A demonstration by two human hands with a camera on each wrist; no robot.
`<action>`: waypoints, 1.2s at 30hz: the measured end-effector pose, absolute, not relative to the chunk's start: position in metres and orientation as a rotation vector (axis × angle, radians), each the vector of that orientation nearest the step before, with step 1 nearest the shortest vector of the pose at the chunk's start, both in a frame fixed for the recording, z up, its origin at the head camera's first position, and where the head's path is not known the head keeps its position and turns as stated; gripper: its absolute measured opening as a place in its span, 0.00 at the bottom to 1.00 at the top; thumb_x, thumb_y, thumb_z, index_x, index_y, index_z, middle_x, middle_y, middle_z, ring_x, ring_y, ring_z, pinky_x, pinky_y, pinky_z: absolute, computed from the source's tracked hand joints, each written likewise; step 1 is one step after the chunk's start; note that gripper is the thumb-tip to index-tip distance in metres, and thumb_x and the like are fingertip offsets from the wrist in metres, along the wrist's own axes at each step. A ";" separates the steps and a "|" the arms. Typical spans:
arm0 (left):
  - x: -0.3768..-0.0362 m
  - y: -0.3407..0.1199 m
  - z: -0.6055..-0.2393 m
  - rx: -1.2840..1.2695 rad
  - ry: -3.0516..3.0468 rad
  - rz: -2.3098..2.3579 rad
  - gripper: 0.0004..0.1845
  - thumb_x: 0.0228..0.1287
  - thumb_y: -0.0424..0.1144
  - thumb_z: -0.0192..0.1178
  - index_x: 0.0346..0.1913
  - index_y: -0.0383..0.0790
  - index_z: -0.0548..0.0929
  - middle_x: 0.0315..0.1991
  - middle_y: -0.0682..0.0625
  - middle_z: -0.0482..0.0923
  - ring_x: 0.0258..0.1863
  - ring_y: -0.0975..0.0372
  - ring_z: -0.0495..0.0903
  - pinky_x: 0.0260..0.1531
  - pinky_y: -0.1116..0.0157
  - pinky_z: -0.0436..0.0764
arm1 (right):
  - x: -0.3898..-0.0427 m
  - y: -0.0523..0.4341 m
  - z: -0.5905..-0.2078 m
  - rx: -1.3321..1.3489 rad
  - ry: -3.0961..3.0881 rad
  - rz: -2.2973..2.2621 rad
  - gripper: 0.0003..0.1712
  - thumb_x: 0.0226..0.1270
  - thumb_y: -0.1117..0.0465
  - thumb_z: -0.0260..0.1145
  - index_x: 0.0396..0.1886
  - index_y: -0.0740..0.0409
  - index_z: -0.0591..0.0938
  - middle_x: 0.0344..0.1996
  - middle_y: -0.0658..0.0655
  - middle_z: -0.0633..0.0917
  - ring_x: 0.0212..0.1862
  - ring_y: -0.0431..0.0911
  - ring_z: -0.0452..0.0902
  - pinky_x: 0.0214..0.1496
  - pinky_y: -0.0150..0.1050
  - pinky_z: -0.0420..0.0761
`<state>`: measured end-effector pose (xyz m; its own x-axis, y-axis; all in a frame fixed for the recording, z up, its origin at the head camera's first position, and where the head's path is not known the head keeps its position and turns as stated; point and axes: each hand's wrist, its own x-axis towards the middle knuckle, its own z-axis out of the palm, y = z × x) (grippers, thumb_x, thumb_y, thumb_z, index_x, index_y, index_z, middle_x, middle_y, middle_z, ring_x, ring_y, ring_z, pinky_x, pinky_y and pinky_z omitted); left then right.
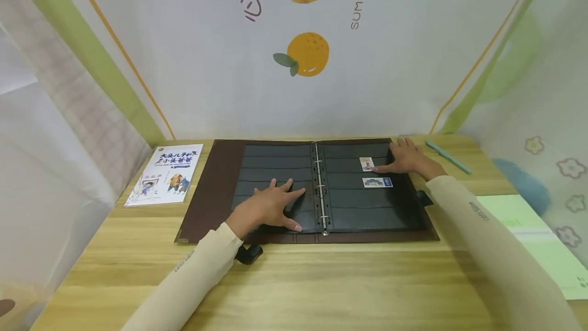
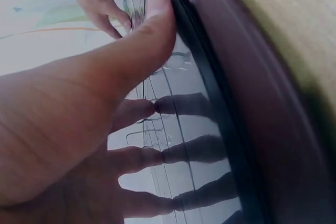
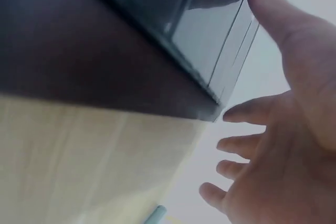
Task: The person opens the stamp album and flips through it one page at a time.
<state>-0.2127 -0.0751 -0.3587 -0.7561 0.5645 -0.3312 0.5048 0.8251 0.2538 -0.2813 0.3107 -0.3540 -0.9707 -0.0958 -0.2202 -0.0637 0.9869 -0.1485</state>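
A dark brown ring-binder stamp album (image 1: 202,193) lies open on the table, its black pages divided into strip pockets. My left hand (image 1: 268,206) rests on the left page (image 1: 277,162) with fingers spread; in the left wrist view its fingertips meet their reflections on the glossy sheet. Two small stamps sit in the right page (image 1: 349,218): an upright reddish-and-white stamp (image 1: 365,163) and, below it, a wide bluish stamp (image 1: 376,182). My right hand (image 1: 406,157) is at that page's far right corner, thumb touching the upright stamp's edge, other fingers extended past the cover.
Left of the album is a white picture booklet (image 1: 165,175). A teal pen (image 1: 447,156) lies at the back right, and a pale green booklet (image 1: 528,234) is at the right edge, partly behind my sleeve. A printed curtain (image 1: 220,80) hangs behind the wooden table (image 1: 321,285).
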 end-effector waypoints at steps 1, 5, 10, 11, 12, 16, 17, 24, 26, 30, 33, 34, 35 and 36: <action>-0.212 -0.075 -0.360 0.792 2.604 0.197 0.52 0.56 0.63 0.69 0.81 0.63 0.54 0.84 0.47 0.41 0.80 0.36 0.40 0.66 0.25 0.53 | -0.282 0.313 -0.356 -0.103 2.889 -0.202 0.67 0.60 0.31 0.68 0.75 0.81 0.54 0.74 0.84 0.49 0.76 0.78 0.37 0.73 0.76 0.46; -0.210 -0.074 -0.362 0.784 2.607 0.152 0.52 0.57 0.65 0.68 0.81 0.63 0.53 0.84 0.47 0.41 0.80 0.36 0.43 0.65 0.25 0.58 | -0.284 0.316 -0.359 -0.074 2.868 -0.236 0.67 0.59 0.31 0.68 0.74 0.82 0.55 0.74 0.85 0.50 0.76 0.78 0.38 0.72 0.77 0.47; -0.210 -0.072 -0.363 0.766 2.616 0.118 0.52 0.57 0.66 0.67 0.81 0.64 0.53 0.84 0.48 0.41 0.80 0.37 0.44 0.65 0.26 0.60 | -0.285 0.313 -0.359 -0.073 2.865 -0.280 0.65 0.59 0.32 0.69 0.74 0.82 0.57 0.74 0.84 0.51 0.76 0.78 0.38 0.71 0.79 0.47; -0.209 -0.072 -0.363 0.766 2.615 0.112 0.51 0.57 0.66 0.66 0.81 0.64 0.53 0.84 0.48 0.41 0.80 0.37 0.44 0.65 0.26 0.60 | -0.285 0.312 -0.359 -0.072 2.861 -0.290 0.65 0.60 0.33 0.69 0.74 0.82 0.56 0.74 0.84 0.51 0.76 0.77 0.37 0.70 0.79 0.47; -0.209 -0.071 -0.364 0.766 2.615 0.108 0.51 0.57 0.66 0.66 0.81 0.64 0.52 0.84 0.48 0.41 0.80 0.36 0.44 0.65 0.27 0.61 | -0.285 0.312 -0.360 -0.072 2.860 -0.302 0.65 0.61 0.34 0.69 0.74 0.82 0.55 0.74 0.84 0.51 0.76 0.77 0.37 0.70 0.79 0.46; -0.208 -0.069 -0.365 0.769 2.617 0.116 0.52 0.57 0.67 0.66 0.81 0.64 0.52 0.84 0.47 0.40 0.80 0.36 0.44 0.64 0.26 0.61 | -0.286 0.312 -0.363 -0.084 2.892 -0.353 0.62 0.61 0.37 0.71 0.75 0.78 0.57 0.72 0.82 0.57 0.74 0.76 0.45 0.68 0.79 0.52; -0.208 -0.069 -0.365 0.770 2.620 0.123 0.52 0.57 0.67 0.66 0.81 0.64 0.53 0.84 0.47 0.40 0.80 0.36 0.44 0.64 0.26 0.61 | -0.285 0.312 -0.363 -0.101 2.912 -0.375 0.59 0.61 0.38 0.72 0.74 0.77 0.59 0.70 0.82 0.61 0.72 0.76 0.49 0.67 0.78 0.55; -0.211 -0.070 -0.365 0.763 2.615 0.143 0.52 0.57 0.66 0.67 0.81 0.64 0.52 0.84 0.46 0.40 0.80 0.35 0.44 0.64 0.25 0.60 | -0.278 0.300 -0.361 -0.131 3.017 -0.488 0.54 0.61 0.48 0.75 0.74 0.74 0.58 0.67 0.81 0.66 0.68 0.76 0.58 0.63 0.76 0.59; -0.212 -0.069 -0.365 0.760 2.611 0.135 0.52 0.56 0.66 0.67 0.81 0.64 0.52 0.84 0.47 0.39 0.80 0.36 0.44 0.64 0.26 0.59 | -0.276 0.298 -0.360 -0.109 3.021 -0.481 0.59 0.62 0.49 0.74 0.77 0.76 0.51 0.70 0.82 0.61 0.71 0.76 0.54 0.66 0.76 0.57; -0.213 -0.070 -0.364 0.759 2.606 0.120 0.53 0.56 0.67 0.67 0.81 0.65 0.51 0.84 0.47 0.39 0.80 0.36 0.44 0.65 0.26 0.59 | -0.276 0.298 -0.360 -0.153 3.025 -0.523 0.61 0.64 0.53 0.73 0.78 0.77 0.44 0.71 0.85 0.55 0.72 0.76 0.52 0.70 0.74 0.56; -0.213 -0.070 -0.363 0.759 2.605 0.111 0.53 0.56 0.67 0.67 0.81 0.65 0.51 0.84 0.47 0.39 0.80 0.37 0.44 0.65 0.26 0.60 | -0.276 0.303 -0.361 -0.231 3.020 -0.574 0.60 0.65 0.58 0.72 0.78 0.77 0.42 0.71 0.86 0.56 0.72 0.77 0.53 0.72 0.71 0.58; -0.213 -0.070 -0.363 0.757 2.605 0.106 0.53 0.55 0.67 0.67 0.81 0.66 0.51 0.84 0.48 0.39 0.80 0.37 0.44 0.65 0.26 0.60 | -0.277 0.305 -0.361 -0.262 3.018 -0.592 0.58 0.66 0.59 0.72 0.78 0.77 0.42 0.71 0.86 0.56 0.71 0.77 0.54 0.72 0.70 0.58; -0.213 -0.069 -0.363 0.756 2.606 0.101 0.53 0.55 0.67 0.68 0.81 0.66 0.51 0.84 0.48 0.40 0.80 0.37 0.44 0.65 0.27 0.61 | -0.277 0.307 -0.360 -0.289 3.012 -0.606 0.57 0.67 0.61 0.70 0.78 0.76 0.42 0.72 0.85 0.55 0.72 0.77 0.53 0.73 0.69 0.57; -0.213 -0.069 -0.363 0.755 2.606 0.094 0.53 0.55 0.67 0.68 0.81 0.66 0.51 0.84 0.48 0.40 0.80 0.37 0.44 0.65 0.27 0.61 | -0.277 0.310 -0.359 -0.311 2.999 -0.628 0.56 0.68 0.61 0.69 0.79 0.75 0.41 0.74 0.83 0.54 0.73 0.76 0.52 0.74 0.69 0.56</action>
